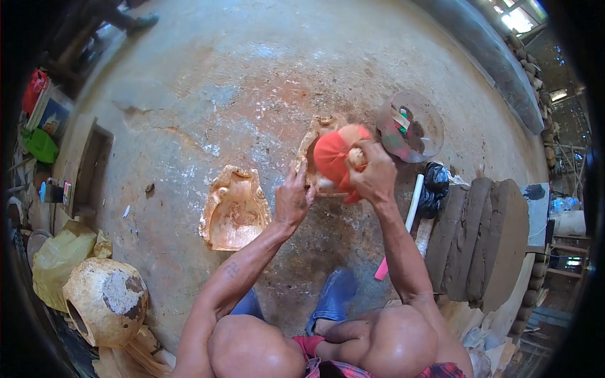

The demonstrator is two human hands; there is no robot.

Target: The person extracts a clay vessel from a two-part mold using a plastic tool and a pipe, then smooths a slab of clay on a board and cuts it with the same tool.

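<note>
My right hand (pixel 376 175) is closed round the gathered neck of an orange-red cloth bundle (pixel 332 154), tied up like a pouch and slightly blurred. The bundle is over a hollow, tan mould half (pixel 309 140) on the floor and hides much of its inside. My left hand (pixel 293 200) grips the near left edge of that mould half, fingers bent over its rim. To the left lies a matching mould half (pixel 238 217), hollow side up, with knobbed edges and a stained inner surface. Both my forearms reach forward past my bent knees.
A round, shallow basin (pixel 435 123) with scraps stands beyond my right hand. Nearby are a white and pink tube (pixel 409 217), a black plastic bag (pixel 435 183) and dark clay slabs (pixel 479 239). At left sit a rounded hollow mould (pixel 107 302) and a yellowish bag (pixel 60 264).
</note>
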